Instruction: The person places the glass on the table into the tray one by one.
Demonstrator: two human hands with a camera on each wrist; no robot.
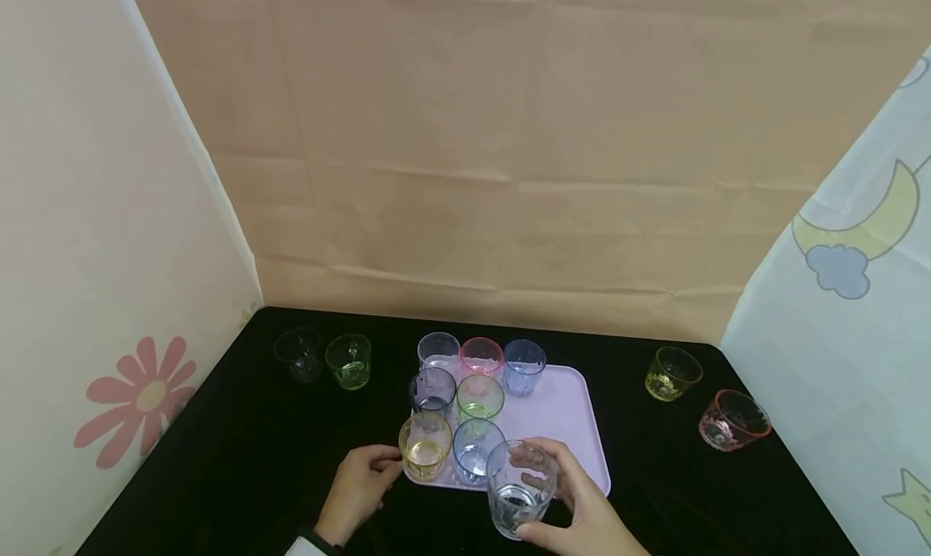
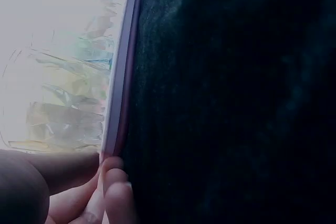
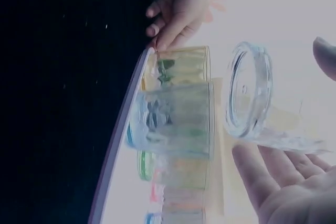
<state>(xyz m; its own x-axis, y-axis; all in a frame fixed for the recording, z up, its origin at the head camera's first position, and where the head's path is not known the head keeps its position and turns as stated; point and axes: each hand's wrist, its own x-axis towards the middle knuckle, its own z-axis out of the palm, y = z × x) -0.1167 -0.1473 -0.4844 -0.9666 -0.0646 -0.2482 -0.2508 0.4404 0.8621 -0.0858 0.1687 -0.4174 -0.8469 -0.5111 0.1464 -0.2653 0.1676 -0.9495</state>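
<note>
My right hand holds a clear drinking glass, raised over the front edge of the pink tray. In the right wrist view the glass shows its thick base, above the tray glasses. At the tray's front left corner, my left hand pinches the rim between thumb and fingers; the left wrist view shows this grip on the tray edge. Closest to that hand stands a yellow-rimmed glass, with a blue glass beside it, both upright on the tray.
Behind these on the tray are a dark glass, a green one, and clear, red and blue ones. Two glasses stand at the table's left, one green. Yellow and red-rimmed glasses stand at the right. Paper walls enclose the table.
</note>
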